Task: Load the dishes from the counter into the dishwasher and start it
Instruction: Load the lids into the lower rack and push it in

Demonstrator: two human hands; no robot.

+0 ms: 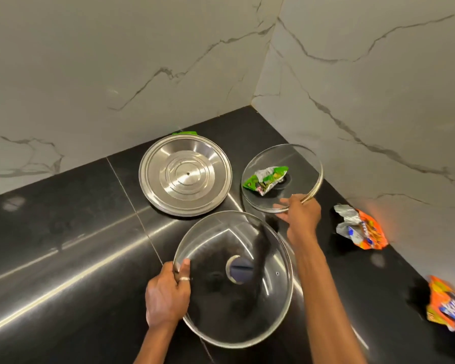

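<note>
Head view: closest to the camera, a large round glass lid (250,303) with a thin metal rim and a dark knob seen through its middle is held above the glossy black stone counter (63,245), nearer than the steel lid (185,174). The left hand (166,292) grips its left rim, thumb over the glass and fingers curled beneath; a silver ring shows on the hand.

The steel lid is a shallow, brushed disc with stepped concentric rings and a small centre hole, lying flat on the counter. Just to its right sits a smaller glass lid (300,164), metal-rimmed too, carrying a crumpled green foil wrapper (267,179). The right hand (300,216) pinches that lid's near rim, fingers curled round the edge.

Behind the steel lid a green scrap (185,133) peeks out against the white, grey-veined marble wall (116,61). Further right of the steel lid lie two crumpled orange wrappers (363,229), foil-lined, with blue patches; their lettering is too blurred to read.
</note>
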